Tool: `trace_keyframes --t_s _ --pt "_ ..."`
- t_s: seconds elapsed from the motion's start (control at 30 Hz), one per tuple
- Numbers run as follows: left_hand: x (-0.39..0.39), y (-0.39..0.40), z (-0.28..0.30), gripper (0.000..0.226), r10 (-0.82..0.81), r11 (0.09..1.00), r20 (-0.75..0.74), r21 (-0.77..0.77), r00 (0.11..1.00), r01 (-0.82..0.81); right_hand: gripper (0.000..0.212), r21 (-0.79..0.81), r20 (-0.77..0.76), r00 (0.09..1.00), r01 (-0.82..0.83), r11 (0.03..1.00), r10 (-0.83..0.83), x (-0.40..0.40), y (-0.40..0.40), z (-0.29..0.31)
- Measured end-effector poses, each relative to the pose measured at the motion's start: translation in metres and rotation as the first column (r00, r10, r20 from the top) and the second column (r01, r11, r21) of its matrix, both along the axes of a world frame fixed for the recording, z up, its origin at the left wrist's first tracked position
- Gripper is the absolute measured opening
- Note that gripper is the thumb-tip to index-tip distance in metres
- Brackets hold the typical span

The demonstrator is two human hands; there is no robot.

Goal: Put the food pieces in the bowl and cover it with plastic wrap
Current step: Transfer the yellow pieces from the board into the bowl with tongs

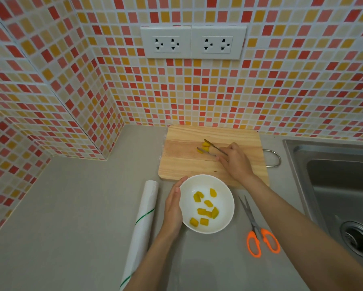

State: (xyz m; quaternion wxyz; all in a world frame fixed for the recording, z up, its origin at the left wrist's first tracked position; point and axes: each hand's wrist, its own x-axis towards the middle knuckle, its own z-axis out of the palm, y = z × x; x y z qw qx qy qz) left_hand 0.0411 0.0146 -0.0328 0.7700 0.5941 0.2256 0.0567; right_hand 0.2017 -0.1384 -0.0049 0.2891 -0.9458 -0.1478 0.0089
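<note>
A white bowl (224, 198) stands on the grey counter with several yellow food pieces (205, 211) inside. My left hand (173, 208) lies flat against the bowl's left rim. On the wooden cutting board (182, 162) behind the bowl, my right hand (236, 160) holds metal tongs (210, 149). The tong tips straddle the yellow pieces (204, 146) left on the board. A roll of plastic wrap (141, 223) lies left of the bowl.
Orange-handled scissors (258, 234) lie right of the bowl. A steel sink (340, 185) fills the right side. Tiled walls with two socket plates (193, 43) close off the back and left of the counter.
</note>
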Motion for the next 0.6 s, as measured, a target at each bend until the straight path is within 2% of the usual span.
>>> trace_keyframes --t_s 0.17,0.37,0.6 --pt "-0.001 -0.001 0.003 0.034 -0.009 1.000 0.014 0.011 1.000 0.009 0.033 -0.040 0.003 0.996 -0.083 0.996 0.084 0.000 0.001 -0.008" --pt "-0.001 -0.001 0.002 0.034 -0.025 0.999 0.034 0.026 0.999 0.024 0.025 -0.124 0.057 0.998 -0.012 0.992 0.019 0.003 0.002 -0.012" --pt "-0.001 -0.001 0.002 0.033 -0.031 0.999 0.043 0.015 0.999 0.031 0.023 -0.178 0.143 0.989 -0.005 0.984 0.031 -0.003 0.001 -0.009"
